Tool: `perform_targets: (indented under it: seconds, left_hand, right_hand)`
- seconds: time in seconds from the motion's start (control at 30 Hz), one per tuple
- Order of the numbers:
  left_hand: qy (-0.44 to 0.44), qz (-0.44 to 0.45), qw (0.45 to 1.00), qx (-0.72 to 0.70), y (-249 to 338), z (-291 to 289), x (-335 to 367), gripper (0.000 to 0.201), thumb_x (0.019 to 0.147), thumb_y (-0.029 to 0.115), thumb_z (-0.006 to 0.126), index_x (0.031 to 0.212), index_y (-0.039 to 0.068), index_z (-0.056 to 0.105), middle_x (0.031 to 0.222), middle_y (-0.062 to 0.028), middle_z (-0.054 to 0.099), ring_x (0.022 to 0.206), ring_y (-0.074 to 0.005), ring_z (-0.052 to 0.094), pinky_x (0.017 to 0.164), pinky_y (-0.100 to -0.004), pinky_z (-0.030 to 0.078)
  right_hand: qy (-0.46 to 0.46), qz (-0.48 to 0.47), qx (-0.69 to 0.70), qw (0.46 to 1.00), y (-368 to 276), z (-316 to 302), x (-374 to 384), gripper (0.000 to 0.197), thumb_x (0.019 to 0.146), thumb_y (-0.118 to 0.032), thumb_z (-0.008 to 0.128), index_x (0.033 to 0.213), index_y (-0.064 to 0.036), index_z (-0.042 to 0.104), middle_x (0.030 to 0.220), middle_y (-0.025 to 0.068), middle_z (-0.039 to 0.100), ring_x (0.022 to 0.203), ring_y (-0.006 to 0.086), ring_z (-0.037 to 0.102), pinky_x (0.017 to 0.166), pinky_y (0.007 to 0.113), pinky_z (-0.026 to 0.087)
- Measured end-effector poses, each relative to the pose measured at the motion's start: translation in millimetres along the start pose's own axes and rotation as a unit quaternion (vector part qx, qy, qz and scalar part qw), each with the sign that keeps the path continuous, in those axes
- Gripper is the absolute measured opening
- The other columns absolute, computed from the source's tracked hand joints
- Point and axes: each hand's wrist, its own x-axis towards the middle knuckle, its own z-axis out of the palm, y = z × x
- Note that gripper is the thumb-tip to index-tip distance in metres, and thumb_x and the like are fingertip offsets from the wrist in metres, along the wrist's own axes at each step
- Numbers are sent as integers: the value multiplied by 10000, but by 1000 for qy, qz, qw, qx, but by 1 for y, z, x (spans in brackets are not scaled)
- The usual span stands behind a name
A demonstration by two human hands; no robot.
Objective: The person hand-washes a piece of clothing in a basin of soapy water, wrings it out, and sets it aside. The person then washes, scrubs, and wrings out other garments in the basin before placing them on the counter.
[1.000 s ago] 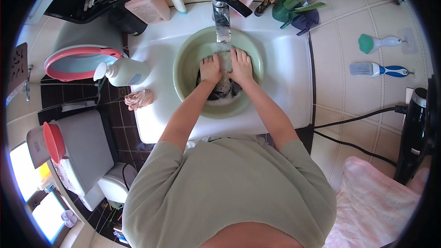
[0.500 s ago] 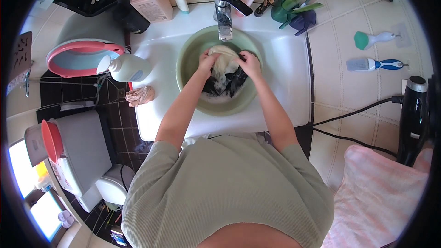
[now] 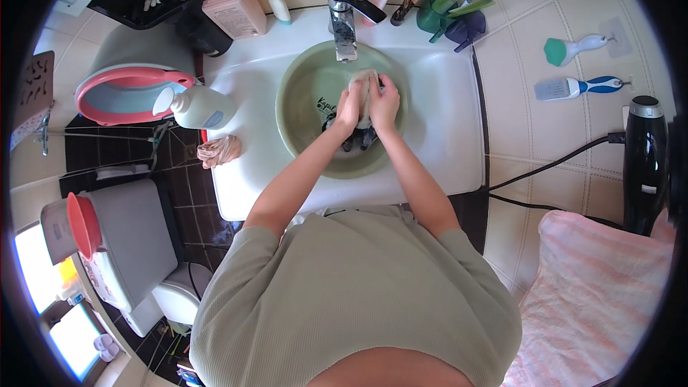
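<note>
A green round basin (image 3: 288, 125) sits in the white sink (image 3: 444, 129) under the chrome tap (image 3: 344, 29). Inside it, my left hand (image 3: 349, 105) and my right hand (image 3: 384, 104) press together from both sides on a wet cream cloth (image 3: 363, 80). The fingers of both are closed around the bunched fabric, which mostly hides behind them. Below my wrists, dark wet cloth (image 3: 352, 145) lies in the basin, partly covered by my hands. The exact kind of garment cannot be made out.
On the sink's left edge stand a white pump bottle (image 3: 204, 106) and a crumpled beige cloth (image 3: 219, 150). Green and purple cups (image 3: 466, 29) are at the back right. A black hair dryer (image 3: 643, 165) and a pink towel (image 3: 595, 287) are on the right.
My hands have come together, gathering the spread cream cloth into a bunch between them. More of the basin's inner left side shows now. The view has shifted slightly.
</note>
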Motion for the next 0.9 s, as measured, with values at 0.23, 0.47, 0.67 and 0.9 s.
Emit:
perform_targets:
  seconds: [0.23, 0.47, 0.67, 0.9]
  left_hand:
    - [95, -14, 994, 44, -17, -17, 16, 509, 895, 393, 352, 1135, -40, 467, 990, -163, 550, 926, -221, 527, 776, -333, 423]
    - [140, -42, 973, 179, 4, -4, 4, 578, 862, 424, 379, 935, -131, 525, 899, -260, 567, 841, -264, 560, 748, -356, 426]
    - [99, -38, 992, 69, 11, -10, -7, 664, 772, 463, 559, 1101, -105, 458, 983, -144, 571, 881, -203, 557, 777, -292, 444]
    - [111, 88, 917, 373, -17, -65, 18, 483, 632, 232, 717, 1013, 23, 506, 810, -85, 578, 759, -251, 574, 724, -349, 474]
  right_hand:
    - [-48, -112, -45, 992, 2, 8, -12, 259, 784, -266, 562, 818, -11, 594, 679, 200, 575, 639, 369, 567, 568, 415, 445]
    - [-68, -70, -120, 988, 6, 8, -15, 291, 808, -296, 517, 779, -17, 595, 685, 211, 570, 656, 393, 554, 592, 443, 439]
    - [-161, -38, -86, 982, 34, -5, 17, 275, 830, -253, 511, 790, 14, 559, 722, 209, 563, 617, 362, 519, 582, 364, 425]
    - [-265, -92, -256, 925, 58, -17, 34, 167, 808, -160, 525, 904, -23, 527, 837, 151, 604, 768, 302, 583, 675, 357, 444]
